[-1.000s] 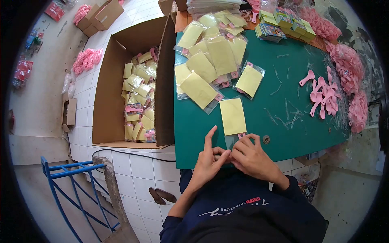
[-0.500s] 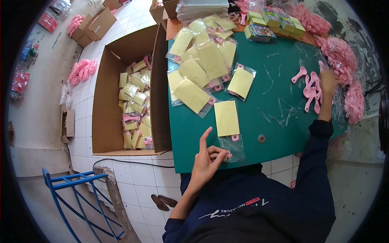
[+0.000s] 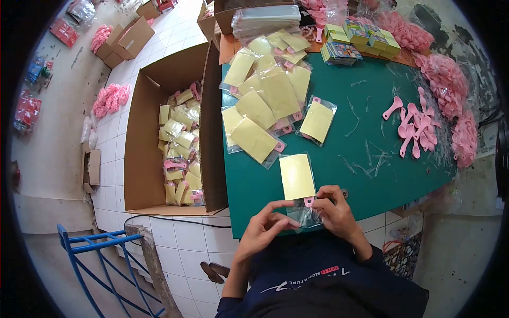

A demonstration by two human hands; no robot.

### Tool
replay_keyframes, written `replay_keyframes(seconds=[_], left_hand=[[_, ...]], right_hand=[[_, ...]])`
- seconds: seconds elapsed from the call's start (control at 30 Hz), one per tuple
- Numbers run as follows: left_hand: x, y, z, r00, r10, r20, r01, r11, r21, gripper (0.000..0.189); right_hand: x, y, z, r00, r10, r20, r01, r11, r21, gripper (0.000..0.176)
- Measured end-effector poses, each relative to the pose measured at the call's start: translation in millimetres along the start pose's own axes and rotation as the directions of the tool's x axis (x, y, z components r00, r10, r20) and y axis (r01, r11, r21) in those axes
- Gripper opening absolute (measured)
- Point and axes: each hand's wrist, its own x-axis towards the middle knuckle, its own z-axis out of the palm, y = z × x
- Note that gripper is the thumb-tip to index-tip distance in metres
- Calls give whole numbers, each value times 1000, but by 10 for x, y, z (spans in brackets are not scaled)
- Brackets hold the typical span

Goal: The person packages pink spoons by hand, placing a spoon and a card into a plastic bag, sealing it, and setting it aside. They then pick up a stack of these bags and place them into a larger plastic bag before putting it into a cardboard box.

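A clear plastic bag (image 3: 305,217) with a yellow card (image 3: 297,176) in it lies at the table's near edge, its open end toward me. A pink spoon's holed handle end (image 3: 309,202) shows below the card. My left hand (image 3: 266,227) pinches the left side of the bag's clear end between thumb and fingers. On the other side, my right hand (image 3: 336,213) closes its thumb and fingertips on the bag, right beside the spoon handle. Another packed bag (image 3: 317,122) lies just beyond, near a heap of similar bags (image 3: 260,100).
Loose pink spoons (image 3: 416,124) lie on the green table (image 3: 366,185) at right, beside bagged pink spoons (image 3: 445,79). Booklet stacks (image 3: 360,37) and clear bags (image 3: 265,21) stand at the back. A cardboard box (image 3: 143,153) of packed bags is left; a blue metal frame (image 3: 106,238) stands nearer.
My right hand has come from the pink spoons at the right to the bag in front of me. My left hand stays at the bag's end. The view has shifted slightly.
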Motion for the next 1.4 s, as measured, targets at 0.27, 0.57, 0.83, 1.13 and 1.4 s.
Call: replay_keyframes(seconds=[0.27,0.57,0.83,1.13,1.4], left_hand=[[96,36,105,951,264,-163,-101,760,642,15],[191,4,234,930,240,-279,-22,793,609,14],[252,-121,278,864,138,-485,84,909,408,15],[294,-49,314,871,151,-468,98,880,465,17],[406,31,317,861,268,-432,70,779,623,15]], right_hand=[[67,-19,-129,999,40,33,-42,998,52,17],[42,58,45,839,522,153,-473,560,680,7],[137,-91,124,726,688,-10,-535,573,621,10],[52,-30,205,791,606,-84,-475,694,541,15],[106,-122,193,763,636,-117,-487,684,543,24]])
